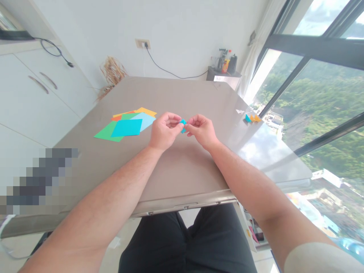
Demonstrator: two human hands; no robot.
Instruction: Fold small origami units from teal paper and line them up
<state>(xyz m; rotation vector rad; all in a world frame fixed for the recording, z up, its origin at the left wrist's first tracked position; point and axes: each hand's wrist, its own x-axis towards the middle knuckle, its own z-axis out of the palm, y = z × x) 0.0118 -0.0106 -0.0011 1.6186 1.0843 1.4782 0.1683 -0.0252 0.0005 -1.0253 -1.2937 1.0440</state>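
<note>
A small folded piece of blue paper (183,122) is held between both hands, just above the table's middle. My left hand (166,131) pinches its left side between thumb and fingers. On the right side, my right hand (201,131) grips it with thumb and fingertips. Fingers cover most of the paper, so its exact folded shape is hidden. Left of my left hand lies a fanned pile of coloured sheets: a blue sheet (127,128) on top, with a green sheet (106,133), a light blue sheet (145,120) and orange ones around it.
Small folded paper pieces, blue (247,118) and orange (256,118), stand at the right edge of the grey-brown table (182,167). A blurred-out dark object (42,176) is at left. Bottles (226,64) stand on a cabinet behind, and a window is on the right.
</note>
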